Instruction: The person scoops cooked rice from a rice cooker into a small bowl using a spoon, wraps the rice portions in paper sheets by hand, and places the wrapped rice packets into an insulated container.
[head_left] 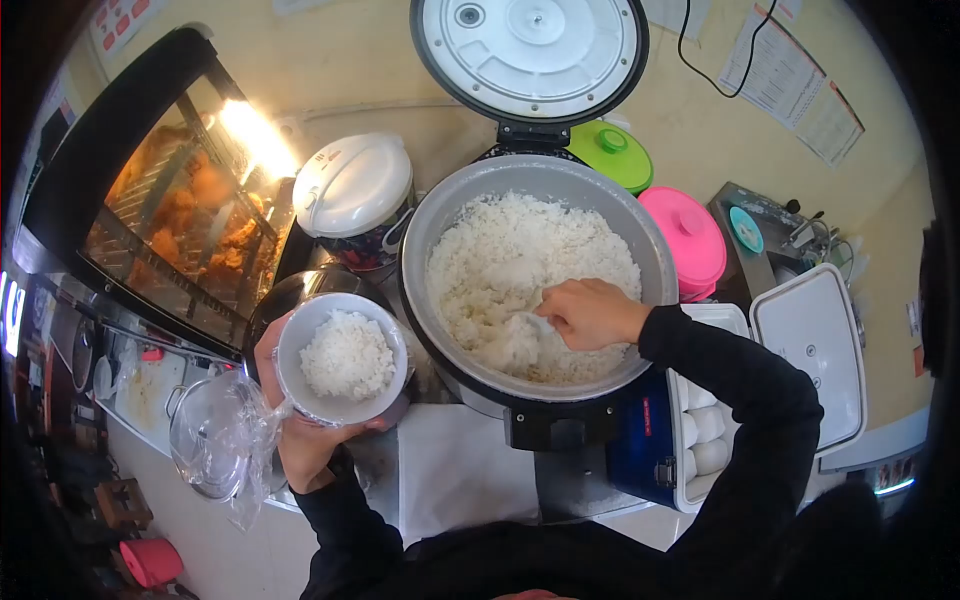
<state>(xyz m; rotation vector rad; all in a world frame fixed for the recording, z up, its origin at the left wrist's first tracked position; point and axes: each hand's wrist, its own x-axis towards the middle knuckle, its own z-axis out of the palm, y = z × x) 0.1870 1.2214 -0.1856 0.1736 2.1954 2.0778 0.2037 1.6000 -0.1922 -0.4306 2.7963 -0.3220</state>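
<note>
A large round cooker (425, 345) stands with its lid (540, 50) raised, full of white rice (540, 240). My right hand (592, 314) is inside the pot at its lower right, fingers closed round a pale utensil whose far end is in the rice. To the left of the pot, my left hand (305, 440) is wrapped round a white bowl (399, 350) with a mound of rice in it. The bowl is tilted slightly towards the camera.
A lit glass case (190, 210) with fried food stands at the left. White, green (612, 150) and pink (685, 240) lidded containers surround the cooker. An open blue cooler (640, 435) holds several white wrapped packets. A plastic-covered pot lid (210, 435) lies lower left.
</note>
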